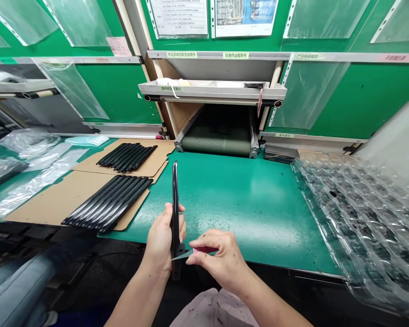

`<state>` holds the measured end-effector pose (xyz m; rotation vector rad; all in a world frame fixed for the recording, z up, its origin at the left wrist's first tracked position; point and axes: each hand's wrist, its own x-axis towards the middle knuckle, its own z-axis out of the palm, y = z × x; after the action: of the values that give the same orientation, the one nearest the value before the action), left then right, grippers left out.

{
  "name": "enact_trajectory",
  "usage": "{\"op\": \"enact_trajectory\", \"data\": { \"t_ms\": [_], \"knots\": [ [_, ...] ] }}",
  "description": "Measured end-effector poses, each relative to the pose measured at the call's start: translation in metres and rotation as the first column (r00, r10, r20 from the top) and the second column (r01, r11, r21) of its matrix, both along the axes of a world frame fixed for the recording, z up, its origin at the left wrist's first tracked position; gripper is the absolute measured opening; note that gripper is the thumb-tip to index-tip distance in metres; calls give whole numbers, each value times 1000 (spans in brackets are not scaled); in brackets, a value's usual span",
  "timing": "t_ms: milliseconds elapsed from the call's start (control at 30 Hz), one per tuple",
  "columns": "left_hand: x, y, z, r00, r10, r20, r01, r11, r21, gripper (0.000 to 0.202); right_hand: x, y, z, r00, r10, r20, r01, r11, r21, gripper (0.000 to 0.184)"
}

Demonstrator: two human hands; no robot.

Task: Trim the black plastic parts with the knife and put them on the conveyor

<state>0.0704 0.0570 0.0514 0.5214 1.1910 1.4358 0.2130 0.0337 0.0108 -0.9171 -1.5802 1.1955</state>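
Note:
My left hand (pixel 161 240) is closed around a long, thin black plastic strip (pixel 175 195) that points up and away from me over the green mat (pixel 245 204). My right hand (pixel 218 259) pinches a small blade with a pink handle (pixel 197 251). The blade's grey tip touches the lower end of the strip, just below my left fingers. Both hands hover over the near edge of the mat.
Two rows of similar black strips (pixel 109 203) (pixel 127 156) lie on cardboard sheets (pixel 54 200) at the left. Stacked clear blister trays (pixel 361 218) fill the right side. A small conveyor belt (pixel 218 141) runs under a shelf at the back. Plastic bags (pixel 27 159) lie far left.

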Motion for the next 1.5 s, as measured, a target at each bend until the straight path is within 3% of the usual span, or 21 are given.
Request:
{"op": "enact_trajectory", "data": {
  "t_ms": [133, 233, 300, 367, 400, 467, 500, 533, 600, 700, 767, 867, 933, 1000, 1133, 1333, 1400, 1500],
  "knots": [
    [4, -3, 1, 998, -11, 63, 14, 999, -38, 34, -4, 0, -2, 998, -56, -27, 58, 996, 74, 17],
    [8, -6, 0, 997, 1, 78, 3, 999, -50, 35, -7, 5, -6, 974, -219, -66, 226, 964, 141, 11],
    [11, -8, 1, 997, 14, 77, -12, 999, -32, 36, -7, 9, -7, 923, -374, -93, 382, 919, 99, 14],
    [15, -10, 3, 995, 40, 89, -41, 999, 12, 35, -7, 12, -3, 911, -409, -48, 411, 911, 42, 16],
    [16, -10, 4, 994, 65, 93, -69, 997, 41, 33, -6, 11, 1, 938, -347, -1, 346, 938, 23, 17],
    [19, -10, 7, 987, 134, 89, -143, 983, 114, 31, -6, 7, 11, 990, -102, 98, 108, 992, -63, 18],
    [19, -10, 8, 982, 169, 79, -180, 971, 157, 34, -6, 5, 16, 992, 13, 125, 3, 992, -129, 17],
    [18, -10, 8, 979, 194, 67, -204, 959, 196, 37, -6, 4, 20, 986, 86, 141, -58, 980, -190, 17],
    [15, -10, 7, 978, 203, 38, -206, 945, 252, 38, -5, 6, 27, 975, 106, 193, -58, 970, -237, 19],
    [6, -13, -2, 990, 132, -49, -113, 953, 279, 25, 3, 19, 28, 941, -45, 335, 84, 991, -102, 17],
    [0, -15, -10, 981, 144, -133, -97, 947, 306, 19, 11, 30, 24, 904, -164, 395, 182, 983, -8, 28],
    [-6, -14, -21, 932, 319, -169, -227, 882, 413, 18, 14, 33, 16, 894, -243, 376, 244, 969, 47, 46],
    [-7, -12, -23, 895, 422, -147, -304, 817, 490, 21, 7, 26, 10, 924, -244, 293, 235, 970, 64, 42],
    [-6, -12, -22, 883, 443, -156, -305, 793, 527, 23, -4, 16, 4, 944, -273, 182, 261, 961, 91, 34],
    [-2, -15, -10, 891, 398, -218, -242, 823, 514, 23, -22, 5, -3, 939, -343, 18, 342, 938, 60, 21],
    [2, -20, -5, 882, 419, -214, -270, 823, 499, 25, -28, 8, -12, 922, -384, -46, 387, 920, 69, 16],
    [3, -23, -5, 881, 413, -231, -257, 827, 500, 26, -25, 12, -16, 900, -436, -15, 433, 888, 156, 17],
    [5, -28, -2, 888, 396, -236, -245, 840, 485, 27, -12, 23, -19, 823, -567, 26, 541, 798, 266, 20]
  ]
}}
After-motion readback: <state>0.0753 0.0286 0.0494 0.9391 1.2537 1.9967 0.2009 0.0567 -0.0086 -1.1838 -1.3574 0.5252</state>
